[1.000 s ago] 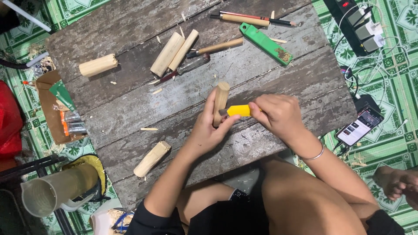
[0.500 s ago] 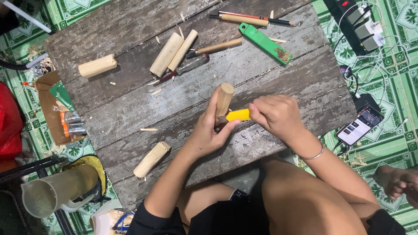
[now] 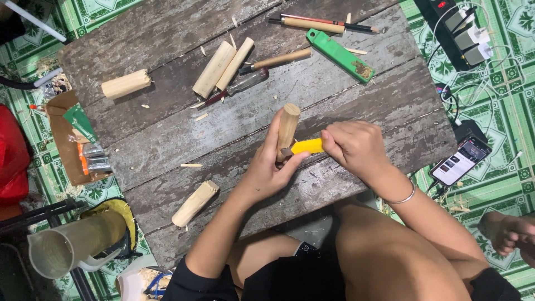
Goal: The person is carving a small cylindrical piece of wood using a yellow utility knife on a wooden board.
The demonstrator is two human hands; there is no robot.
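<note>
The left hand (image 3: 267,167) is clamped around the lower end of a short, pale round wooden dowel (image 3: 288,127), which stands nearly upright over the weathered grey plank tabletop (image 3: 167,139), its top end clear of the fingers. Just to the right, the right hand (image 3: 354,146) is closed on the yellow-handled utility knife (image 3: 305,146), whose tip meets the base of the dowel beside the left thumb; the blade itself is too small to make out and may be hidden by the fingers. The two hands sit close together, almost touching, near the table's front edge. Two more pale dowels (image 3: 223,68) lie side by side farther back, well apart from the hands, and a green plastic folding-saw handle (image 3: 340,56) lies near the far right.
</note>
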